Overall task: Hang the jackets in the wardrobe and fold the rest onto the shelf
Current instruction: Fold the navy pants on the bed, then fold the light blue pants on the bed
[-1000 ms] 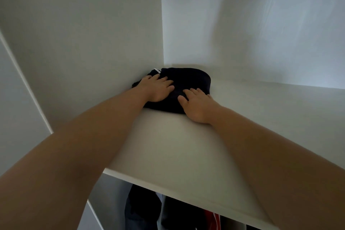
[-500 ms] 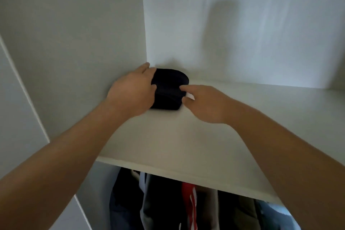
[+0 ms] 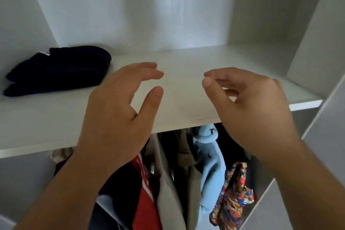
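Observation:
A folded dark navy garment [image 3: 59, 70] lies on the white wardrobe shelf [image 3: 186, 65], in its back left corner, with a small white label showing at its far edge. My left hand [image 3: 119, 110] hovers in front of the shelf edge, right of the garment and apart from it, fingers spread and empty. My right hand [image 3: 248, 106] is level with it further right, fingers loosely curled, holding nothing. Below the shelf hang several jackets: a red one with white stripes [image 3: 145, 192], a beige one [image 3: 171, 188], a light blue one [image 3: 211, 164] and a colourful patterned one [image 3: 233, 196].
The wardrobe's white side walls [image 3: 308, 43] and back wall [image 3: 149, 5] close in the shelf compartment. The shelf's front edge [image 3: 37, 147] runs across the view just behind my wrists. Bare shelf surface stretches from the garment to the right wall.
Both hands have let go of the folded dark garment and pulled back toward me, off the shelf. The view has shifted right and down, showing more of the hanging jackets.

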